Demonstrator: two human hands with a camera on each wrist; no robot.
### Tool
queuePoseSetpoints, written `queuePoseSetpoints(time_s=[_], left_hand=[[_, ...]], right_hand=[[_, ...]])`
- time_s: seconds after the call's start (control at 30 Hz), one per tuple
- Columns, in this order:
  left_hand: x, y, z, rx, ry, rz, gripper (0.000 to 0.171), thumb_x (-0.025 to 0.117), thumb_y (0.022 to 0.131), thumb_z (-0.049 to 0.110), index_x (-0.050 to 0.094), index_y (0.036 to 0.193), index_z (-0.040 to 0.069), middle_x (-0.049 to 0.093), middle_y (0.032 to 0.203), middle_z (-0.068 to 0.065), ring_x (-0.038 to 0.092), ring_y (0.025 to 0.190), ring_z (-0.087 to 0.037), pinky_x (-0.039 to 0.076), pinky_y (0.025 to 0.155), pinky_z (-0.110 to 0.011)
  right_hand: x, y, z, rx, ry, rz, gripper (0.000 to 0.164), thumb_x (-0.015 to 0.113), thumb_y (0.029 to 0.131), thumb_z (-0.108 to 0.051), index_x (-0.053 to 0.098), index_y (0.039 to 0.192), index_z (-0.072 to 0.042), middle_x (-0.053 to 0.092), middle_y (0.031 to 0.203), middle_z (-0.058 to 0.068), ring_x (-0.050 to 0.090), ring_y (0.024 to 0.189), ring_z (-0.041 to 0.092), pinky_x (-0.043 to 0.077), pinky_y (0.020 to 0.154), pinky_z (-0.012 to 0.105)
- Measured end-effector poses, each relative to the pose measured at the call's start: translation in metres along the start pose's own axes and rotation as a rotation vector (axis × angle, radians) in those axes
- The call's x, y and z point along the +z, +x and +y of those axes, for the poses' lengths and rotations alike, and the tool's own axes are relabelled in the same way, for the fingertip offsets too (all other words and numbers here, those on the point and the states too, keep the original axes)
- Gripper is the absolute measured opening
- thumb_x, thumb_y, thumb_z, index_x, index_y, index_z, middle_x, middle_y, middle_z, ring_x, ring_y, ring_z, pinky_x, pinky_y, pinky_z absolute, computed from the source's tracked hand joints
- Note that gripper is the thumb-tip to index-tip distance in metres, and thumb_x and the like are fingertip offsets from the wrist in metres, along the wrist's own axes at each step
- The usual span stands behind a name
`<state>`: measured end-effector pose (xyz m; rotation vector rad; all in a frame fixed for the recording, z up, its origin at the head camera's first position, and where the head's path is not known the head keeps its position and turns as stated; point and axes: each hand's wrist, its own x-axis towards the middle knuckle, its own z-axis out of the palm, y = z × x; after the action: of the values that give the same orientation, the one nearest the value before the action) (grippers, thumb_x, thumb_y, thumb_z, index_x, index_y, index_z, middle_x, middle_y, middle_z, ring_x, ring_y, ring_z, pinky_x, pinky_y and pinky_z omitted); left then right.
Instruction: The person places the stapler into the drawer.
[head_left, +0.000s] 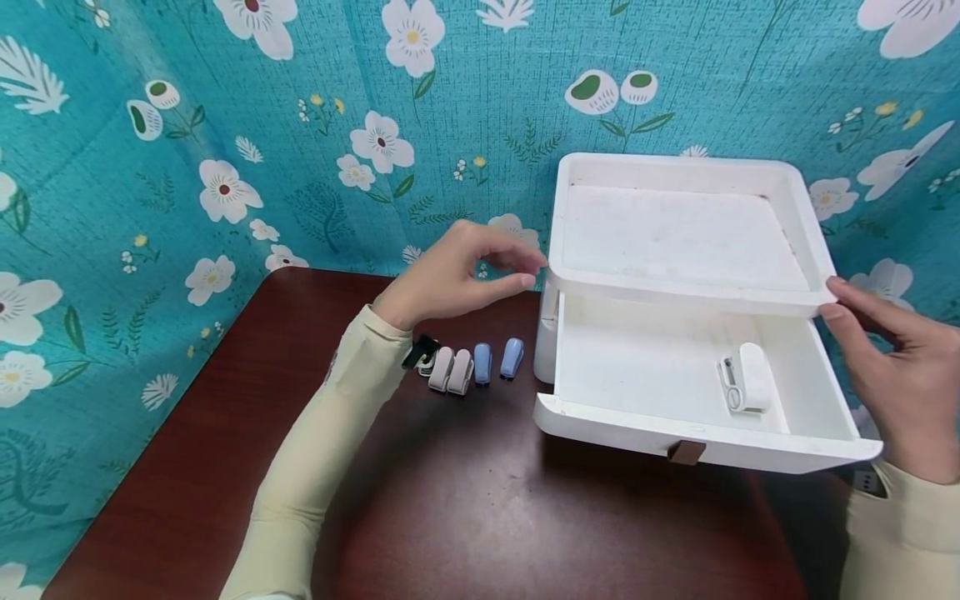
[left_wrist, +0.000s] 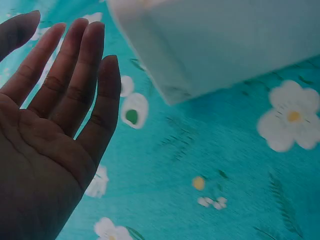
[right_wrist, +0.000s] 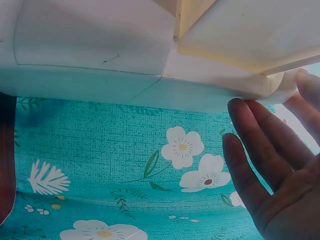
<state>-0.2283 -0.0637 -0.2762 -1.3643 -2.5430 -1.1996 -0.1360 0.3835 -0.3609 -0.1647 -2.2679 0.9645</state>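
My left hand (head_left: 480,271) hangs in the air beside the front left corner of a white storage box (head_left: 675,287), its fingers loosely bent with nothing in them. The left wrist view shows that palm (left_wrist: 45,135) and the spread fingers near the box wall. At the box's front right corner, the thumb and fingers of my right hand (head_left: 903,354) touch the rim. Its fingers look mostly straight in the right wrist view. Below the tray-like top, the white drawer (head_left: 645,375) is pulled out. Inside it lies a small white stapler-like object (head_left: 752,379).
Left of the box, two pale pink clip-like pieces (head_left: 452,371) and two blue ones (head_left: 497,360) lie on the dark brown table (head_left: 450,500). A brown tab (head_left: 686,452) sits on the drawer front. Teal flowered cloth (head_left: 300,125) hangs behind.
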Motion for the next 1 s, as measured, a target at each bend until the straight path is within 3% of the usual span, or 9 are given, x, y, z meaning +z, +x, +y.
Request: queuePoseSetpoints(time_s=[0.4,0.6,0.8,1.0], left_hand=[[-0.002,-0.032,-0.042,-0.201,0.074,-0.052,0.026,0.07,0.101,0.019,0.075,0.125,0.011,0.078,0.118,-0.004,0.073,0.104,-0.013,0.061,0.094,-0.04],[-0.004,-0.048,-0.063,-0.291,0.12,-0.055,0.027,0.067,0.103,0.023,0.074,0.128,0.016,0.076,0.126,0.0,0.069,0.117,-0.014,0.055,0.105,-0.044],[0.0,-0.063,-0.085,-0.351,0.145,-0.114,0.029,0.065,0.104,0.024,0.073,0.13,0.014,0.075,0.129,-0.005,0.068,0.12,-0.02,0.055,0.104,-0.048],[0.006,-0.08,-0.109,-0.403,0.189,-0.143,0.027,0.061,0.104,0.013,0.073,0.128,0.01,0.074,0.129,-0.008,0.068,0.121,-0.024,0.056,0.103,-0.049]], right_hand=[[-0.001,-0.002,0.001,0.036,-0.018,-0.001,0.034,0.069,0.101,-0.025,0.069,0.134,-0.035,0.064,0.141,-0.021,0.06,0.13,-0.007,0.042,0.114,0.033],[-0.001,-0.002,0.001,0.021,-0.018,0.001,0.034,0.068,0.101,-0.025,0.069,0.134,-0.034,0.064,0.141,-0.02,0.06,0.13,-0.008,0.043,0.114,0.032],[-0.001,-0.002,0.0,0.024,-0.014,-0.001,0.034,0.069,0.101,-0.024,0.069,0.134,-0.033,0.064,0.141,-0.021,0.06,0.128,-0.008,0.043,0.113,0.031],[-0.002,-0.001,0.0,0.011,-0.008,-0.008,0.034,0.069,0.101,-0.023,0.07,0.133,-0.032,0.064,0.14,-0.022,0.06,0.128,-0.009,0.044,0.113,0.031]])
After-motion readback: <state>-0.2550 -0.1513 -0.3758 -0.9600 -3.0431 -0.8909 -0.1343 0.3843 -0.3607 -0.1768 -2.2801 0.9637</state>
